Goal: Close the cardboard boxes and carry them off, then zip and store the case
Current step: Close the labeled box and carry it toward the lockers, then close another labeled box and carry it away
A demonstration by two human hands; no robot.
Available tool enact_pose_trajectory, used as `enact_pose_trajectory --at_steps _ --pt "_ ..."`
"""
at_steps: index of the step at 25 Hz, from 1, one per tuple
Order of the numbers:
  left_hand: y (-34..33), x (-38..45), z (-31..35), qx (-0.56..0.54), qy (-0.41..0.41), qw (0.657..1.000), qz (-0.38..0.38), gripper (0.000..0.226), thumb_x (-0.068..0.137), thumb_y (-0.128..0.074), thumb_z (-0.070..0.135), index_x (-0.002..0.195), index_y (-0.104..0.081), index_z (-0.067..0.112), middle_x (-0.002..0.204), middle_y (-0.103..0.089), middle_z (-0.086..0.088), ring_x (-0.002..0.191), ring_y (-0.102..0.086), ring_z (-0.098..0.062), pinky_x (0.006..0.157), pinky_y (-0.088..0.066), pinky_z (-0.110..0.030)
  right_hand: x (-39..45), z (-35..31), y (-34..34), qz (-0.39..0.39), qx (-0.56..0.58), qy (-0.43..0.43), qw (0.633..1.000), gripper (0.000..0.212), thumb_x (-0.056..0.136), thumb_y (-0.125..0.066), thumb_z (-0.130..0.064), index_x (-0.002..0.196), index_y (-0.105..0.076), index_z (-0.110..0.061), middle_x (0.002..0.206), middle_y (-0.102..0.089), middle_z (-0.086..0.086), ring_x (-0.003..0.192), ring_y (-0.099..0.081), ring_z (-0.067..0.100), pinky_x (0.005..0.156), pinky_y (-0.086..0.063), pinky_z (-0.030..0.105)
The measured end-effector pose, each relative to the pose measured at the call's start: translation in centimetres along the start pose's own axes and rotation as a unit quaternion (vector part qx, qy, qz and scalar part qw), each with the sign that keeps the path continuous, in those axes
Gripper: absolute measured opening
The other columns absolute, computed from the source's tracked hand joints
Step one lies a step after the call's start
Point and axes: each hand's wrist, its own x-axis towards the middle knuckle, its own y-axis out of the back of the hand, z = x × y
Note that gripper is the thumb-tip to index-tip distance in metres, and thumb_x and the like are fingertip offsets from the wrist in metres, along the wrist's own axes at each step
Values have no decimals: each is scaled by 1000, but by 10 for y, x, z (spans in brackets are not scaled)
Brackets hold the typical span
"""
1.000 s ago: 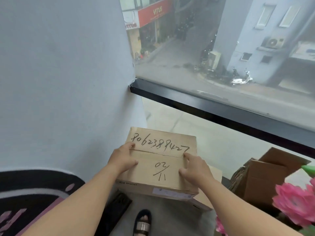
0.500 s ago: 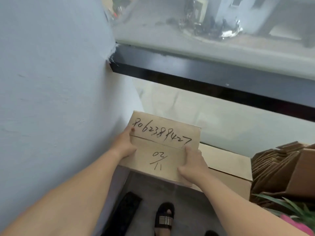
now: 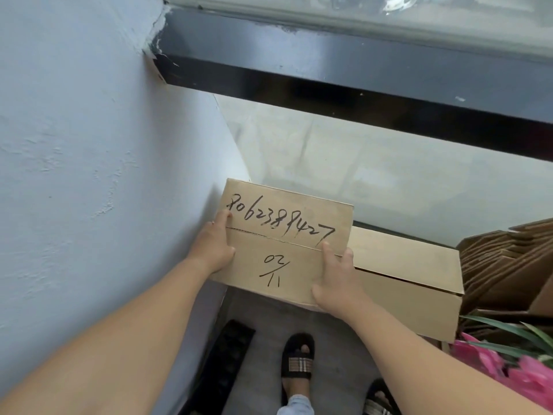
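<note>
Atop closed cardboard box (image 3: pixel 287 235), handwritten "80623884227" and "02/11", both hands gripping.

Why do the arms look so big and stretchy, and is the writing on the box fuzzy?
Head view: the wide-angle lens stretches things near the edges, so the forearms balloon toward the bottom corners. The writing on the box reads sharp. Soft daylight comes from the window, with no hard shadows; the glass looks hazy.
</note>
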Motion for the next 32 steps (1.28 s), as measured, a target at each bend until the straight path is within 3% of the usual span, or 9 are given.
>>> enact_pose_trajectory --at_steps 4,6,10,14,23,25,27,30,32 --pt "5 -16 21 68 9 998 -9 59 85 -64 44 134 -38 26 148 -30 -21 135 -38 -40 107 -38 -47 -11 3 26 37 31 19 999 68 88 -64 -40 150 -37 -28 144 -39 13 124 -52 33 93 -40 31" --pt "14 -32 47 97 -16 995 -10 64 86 -54 59 139 -40 27 151 -34 -16 142 -31 -35 112 -32 -51 -26 7 50 61 35 2 998 65 93 -60 -45 151 -43 -20 145 -49 8 132 -50 31 101 -39 33" --pt "29 -70 123 41 -127 988 -74 68 91 -48 62 143 -46 18 143 -49 -13 132 -45 -31 108 -38 -40 -82 23 103 84 55 -40 994 63 97 -54 -51 150 -47 -17 154 -48 0 142 -43 23 112 -34 32" --pt "39 -112 205 84 -226 960 -141 67 94 -39 64 138 -53 15 141 -55 -12 128 -50 -30 99 -41 -36 -154 54 150 144 132 -76 978 62 97 -53 -50 150 -49 -18 154 -48 -2 141 -43 22 113 -33 34" --pt "12 -282 389 174 -438 867 -159 66 96 -37 65 136 -55 16 139 -58 -7 125 -54 -25 97 -41 -34 -367 180 189 313 294 -161 889 66 93 -54 -57 148 -51 -21 151 -50 -2 138 -46 22 105 -37 36" --pt "-11 -336 417 200 -489 833 -164 66 97 -36 64 132 -59 13 134 -61 -8 121 -56 -26 94 -42 -32 -419 213 179 349 321 -171 864 42 94 -55 -55 119 -68 -24 122 -64 -3 122 -56 25 91 -38 34" --pt "-38 -396 434 220 -524 803 -177 64 98 -36 64 125 -62 12 125 -65 -8 113 -59 -26 93 -46 -33 -474 246 158 390 344 -184 834 40 93 -57 -54 84 -66 -15 89 -64 0 97 -62 28 79 -41 36" --pt "-78 -480 451 266 -573 749 -200 57 100 -38 58 111 -66 9 109 -68 -9 100 -62 -26 87 -50 -35 -556 283 113 432 376 -220 790 46 91 -58 -53 67 -53 -15 71 -56 -2 74 -55 23 69 -40 37" --pt "-111 -544 460 291 -601 713 -216 51 101 -40 53 106 -65 9 103 -68 -8 98 -63 -27 85 -49 -35 -615 311 74 453 388 -262 759 45 91 -57 -53 69 -53 -14 73 -58 -4 76 -55 22 73 -42 35"
